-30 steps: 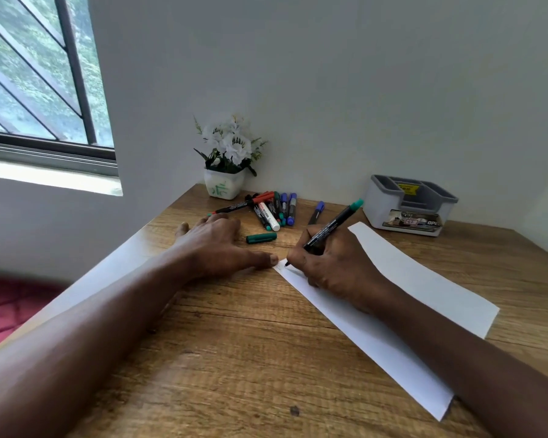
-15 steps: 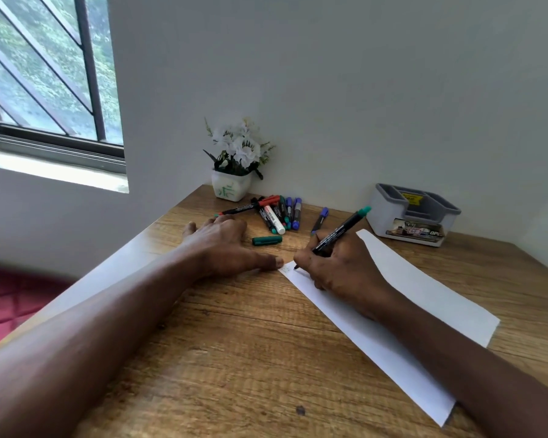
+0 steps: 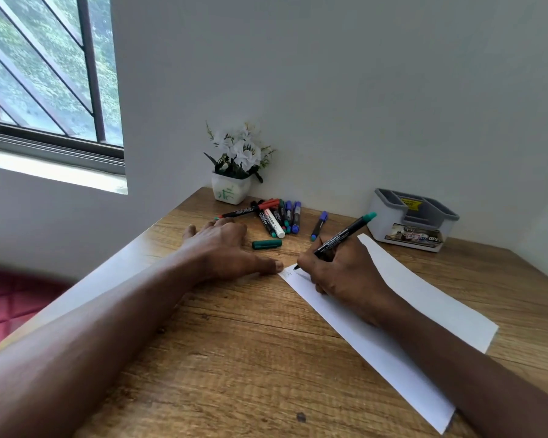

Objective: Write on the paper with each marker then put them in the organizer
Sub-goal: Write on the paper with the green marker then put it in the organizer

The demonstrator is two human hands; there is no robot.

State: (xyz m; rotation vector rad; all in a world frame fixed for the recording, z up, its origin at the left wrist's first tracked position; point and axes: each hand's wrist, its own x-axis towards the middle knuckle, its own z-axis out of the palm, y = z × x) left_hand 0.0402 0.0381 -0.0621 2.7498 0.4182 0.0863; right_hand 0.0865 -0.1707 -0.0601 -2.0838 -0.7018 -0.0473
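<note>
A long white paper (image 3: 421,298) lies diagonally on the wooden desk. My right hand (image 3: 345,273) grips a black marker with a green end (image 3: 345,233), its tip touching the paper's far left corner, where faint marks show. My left hand (image 3: 225,251) lies flat on the desk, thumb pressing the paper's corner. A green cap (image 3: 266,244) lies by that hand. Several markers (image 3: 276,214) are piled behind it, and a lone blue marker (image 3: 318,225) lies to their right. The grey organizer (image 3: 389,216) stands at the back right.
A white pot with white flowers (image 3: 233,172) sits in the desk's back left corner against the wall. The desk's left edge (image 3: 108,273) drops off toward a red floor. A window is at the upper left.
The marker tip has shifted slightly on the paper's corner and faint marks now show there. The view has tilted a little. My left hand stays in place.
</note>
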